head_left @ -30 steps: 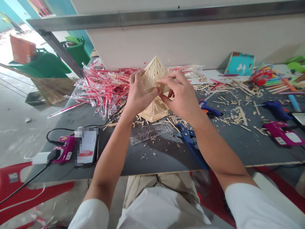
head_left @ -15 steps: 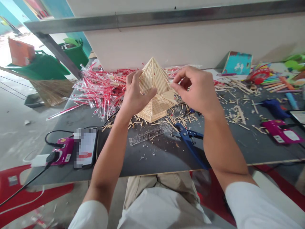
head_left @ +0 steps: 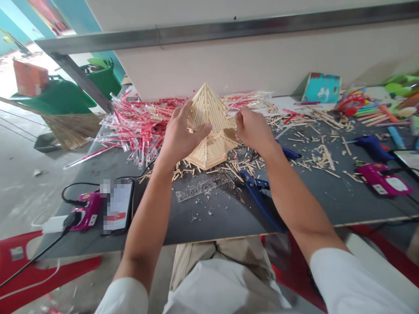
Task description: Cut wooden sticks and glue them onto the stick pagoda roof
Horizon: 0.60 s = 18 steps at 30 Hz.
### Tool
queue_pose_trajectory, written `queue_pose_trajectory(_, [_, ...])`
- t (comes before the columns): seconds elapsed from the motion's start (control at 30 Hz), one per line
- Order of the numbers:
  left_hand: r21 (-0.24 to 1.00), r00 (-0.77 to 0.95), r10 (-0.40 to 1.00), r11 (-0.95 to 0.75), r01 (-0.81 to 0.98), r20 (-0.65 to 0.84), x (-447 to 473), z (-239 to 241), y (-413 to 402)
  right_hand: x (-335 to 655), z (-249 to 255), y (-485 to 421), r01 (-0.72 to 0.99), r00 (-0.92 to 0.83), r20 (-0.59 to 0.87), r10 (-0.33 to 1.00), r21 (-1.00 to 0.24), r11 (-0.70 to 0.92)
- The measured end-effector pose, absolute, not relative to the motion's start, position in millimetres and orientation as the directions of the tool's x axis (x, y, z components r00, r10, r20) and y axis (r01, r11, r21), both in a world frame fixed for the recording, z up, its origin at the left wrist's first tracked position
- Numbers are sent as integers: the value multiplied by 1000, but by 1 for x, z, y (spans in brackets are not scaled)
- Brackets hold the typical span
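Observation:
A pointed roof-shaped model of pale wooden sticks (head_left: 209, 131) stands on the dark table (head_left: 229, 209). My left hand (head_left: 180, 135) grips its left side, fingers curled round the slope and thumb across the front. My right hand (head_left: 253, 131) is closed against the model's right side, fingers pinched on its edge. Cut stick pieces (head_left: 242, 163) lie scattered round the base. A clear ruler (head_left: 204, 187) lies just in front of the model.
Red-and-clear wrappers (head_left: 137, 124) are piled at the back left. Blue cutters (head_left: 262, 198) lie near my right forearm. A phone (head_left: 117, 207) and pink glue gun (head_left: 83, 211) sit front left; more glue guns (head_left: 381, 183) and coloured sticks (head_left: 373, 113) at the right.
My right hand first lifted off the model with fingers raised, then came back down onto its right side. My left hand stayed on the left slope.

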<state>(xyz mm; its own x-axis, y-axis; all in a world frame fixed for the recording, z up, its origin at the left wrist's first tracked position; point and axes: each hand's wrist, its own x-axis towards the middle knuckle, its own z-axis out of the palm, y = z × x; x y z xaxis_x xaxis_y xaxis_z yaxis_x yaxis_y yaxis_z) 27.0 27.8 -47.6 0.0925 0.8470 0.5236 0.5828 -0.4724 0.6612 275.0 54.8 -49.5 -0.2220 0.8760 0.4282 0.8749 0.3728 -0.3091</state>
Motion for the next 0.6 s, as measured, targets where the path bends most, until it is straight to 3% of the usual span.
queue_pose_trajectory(0.17, [629, 101, 831, -488, 605, 547, 27, -41, 25, 274, -50, 57, 875, -302, 319, 898, -281, 394])
queue_pose_trajectory(0.4, [592, 157, 822, -513, 621, 548, 14, -36, 27, 284, -47, 58, 762, -327, 299, 897, -478, 437])
queue_pose_trajectory(0.6, [631, 220, 832, -536, 561, 510, -6, -40, 32, 281, -37, 47, 637, -273, 401, 874, -605, 477])
